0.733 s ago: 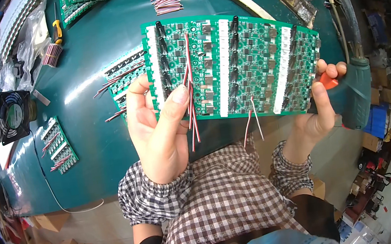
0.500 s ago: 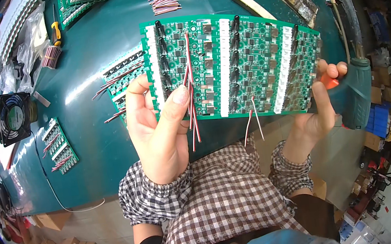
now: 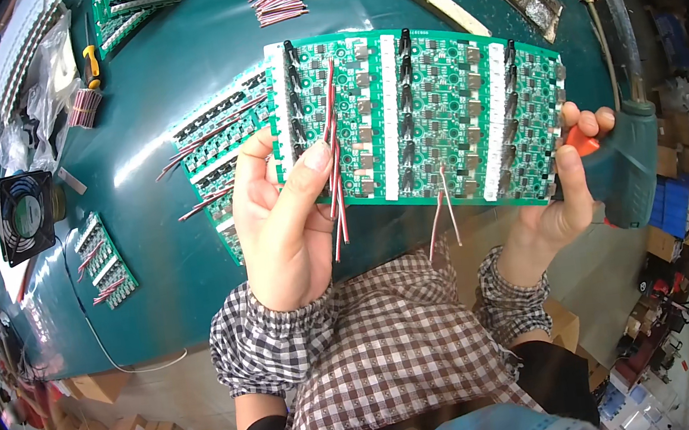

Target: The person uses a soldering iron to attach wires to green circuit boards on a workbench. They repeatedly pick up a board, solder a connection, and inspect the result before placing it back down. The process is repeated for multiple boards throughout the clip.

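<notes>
A green circuit board panel [image 3: 459,126] is held up above the table, its component side tilted toward me. It carries white connector strips and rows of black parts. My left hand [image 3: 281,232] grips its left end, the thumb pressing several red, white and dark wires [image 3: 337,190] against the face. My right hand [image 3: 556,222] is closed on the panel's right end. A loose-ended pair of red and white wires [image 3: 438,224] hangs from the lower edge. By the right fingertips shows an orange piece [image 3: 583,142]; I cannot tell whether it is held.
More wired boards [image 3: 207,159] lie behind the left hand, and a small board [image 3: 104,262] sits farther left. Around them are a fan [image 3: 24,216], a screwdriver [image 3: 91,66], a wire bundle [image 3: 85,108] and a wire pile [image 3: 278,3]. A green tool [image 3: 633,168] stands at right.
The panel has tilted slightly and its left end has shifted a little right with my left hand. Both hands keep their hold.
</notes>
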`<state>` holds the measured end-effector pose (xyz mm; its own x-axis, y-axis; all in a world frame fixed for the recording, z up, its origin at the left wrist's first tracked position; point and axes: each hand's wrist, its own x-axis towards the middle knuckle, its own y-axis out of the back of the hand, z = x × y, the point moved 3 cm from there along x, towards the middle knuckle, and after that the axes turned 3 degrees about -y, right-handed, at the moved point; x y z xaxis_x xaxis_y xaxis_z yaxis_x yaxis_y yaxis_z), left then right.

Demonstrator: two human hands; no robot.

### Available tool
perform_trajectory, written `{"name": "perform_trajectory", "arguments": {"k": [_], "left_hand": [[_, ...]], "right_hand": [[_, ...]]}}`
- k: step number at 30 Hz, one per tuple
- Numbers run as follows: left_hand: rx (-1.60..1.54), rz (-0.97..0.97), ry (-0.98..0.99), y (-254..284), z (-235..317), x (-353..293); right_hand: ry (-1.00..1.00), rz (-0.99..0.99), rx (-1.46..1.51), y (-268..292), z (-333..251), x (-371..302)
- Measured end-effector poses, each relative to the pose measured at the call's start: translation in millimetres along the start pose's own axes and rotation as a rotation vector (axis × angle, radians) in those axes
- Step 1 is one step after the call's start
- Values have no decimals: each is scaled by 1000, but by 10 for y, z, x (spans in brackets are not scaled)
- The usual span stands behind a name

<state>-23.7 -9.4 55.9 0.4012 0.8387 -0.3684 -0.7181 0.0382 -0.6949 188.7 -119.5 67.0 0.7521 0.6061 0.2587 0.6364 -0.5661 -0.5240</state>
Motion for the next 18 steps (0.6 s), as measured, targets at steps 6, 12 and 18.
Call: {"name": "perform_trajectory", "arguments": {"k": [6,12,18], "left_hand": [[4,4,20,17,-19,26],[50,14,22,35,-50,65],[123,32,19,32,-89,82]], "right_hand": [[8,13,-22,9,2,-2],[-12,27,-38,-15,-12,-10],[-22,-89,-19,19,0,-16]]}}
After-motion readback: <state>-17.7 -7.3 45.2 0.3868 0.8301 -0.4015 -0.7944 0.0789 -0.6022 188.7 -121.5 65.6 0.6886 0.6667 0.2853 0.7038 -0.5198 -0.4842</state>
